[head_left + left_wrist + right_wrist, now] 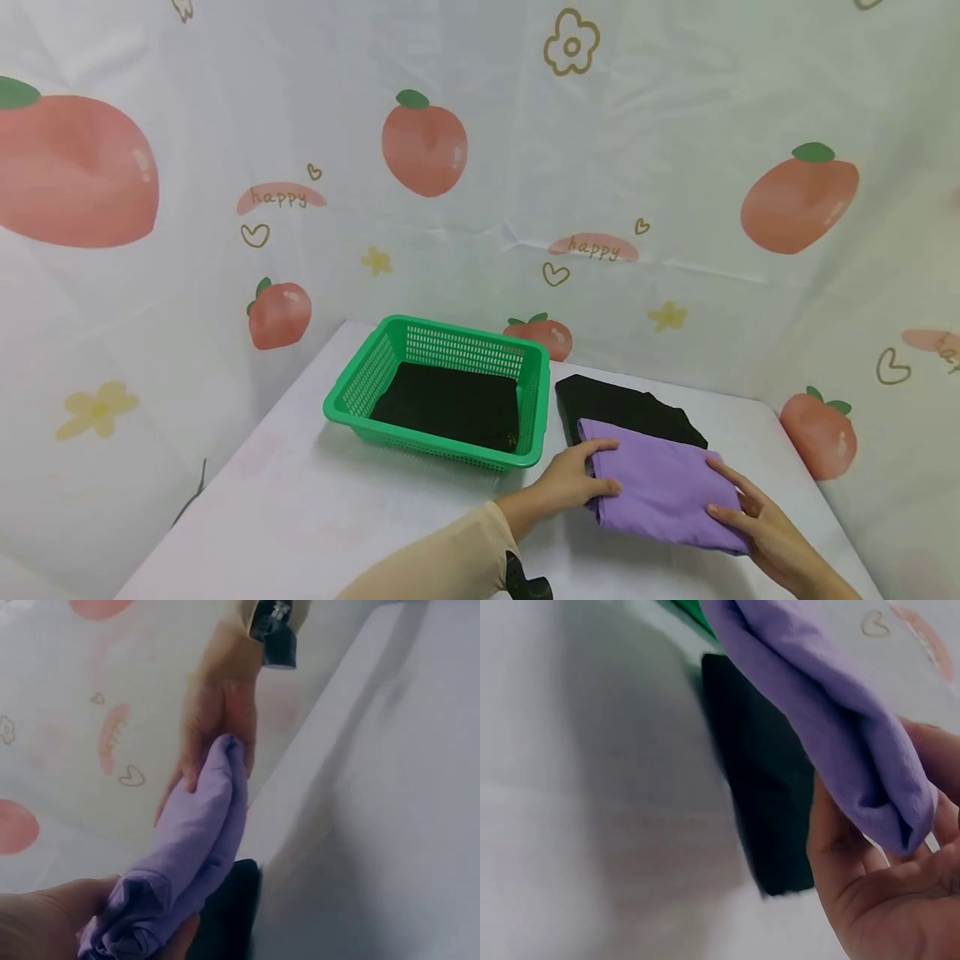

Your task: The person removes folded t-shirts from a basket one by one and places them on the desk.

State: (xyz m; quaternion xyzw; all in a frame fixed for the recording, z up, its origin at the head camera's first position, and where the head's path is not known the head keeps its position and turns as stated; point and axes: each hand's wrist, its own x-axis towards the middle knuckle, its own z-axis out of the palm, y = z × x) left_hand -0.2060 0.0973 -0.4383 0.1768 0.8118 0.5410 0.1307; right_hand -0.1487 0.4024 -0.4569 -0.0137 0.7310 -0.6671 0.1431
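Note:
A folded purple cloth [660, 487] is held between both hands, raised a little above the table. My left hand [566, 482] grips its left end, thumb on one side and fingers on the other. At the opposite end, my right hand [772, 533] pinches the cloth the same way; the right wrist view shows the thumb and fingers around the folded edge of the purple cloth [832, 712]. Behind and partly under it lies a folded black cloth [622, 404] on the table. What kind of garment the purple cloth is, I cannot tell.
Left of the cloths stands a green plastic basket [442, 437] with perforated sides. Inside it lies a flat black cloth [450, 404]. The white table [360, 517] meets a fruit-printed curtain [480, 225] at its back and sides.

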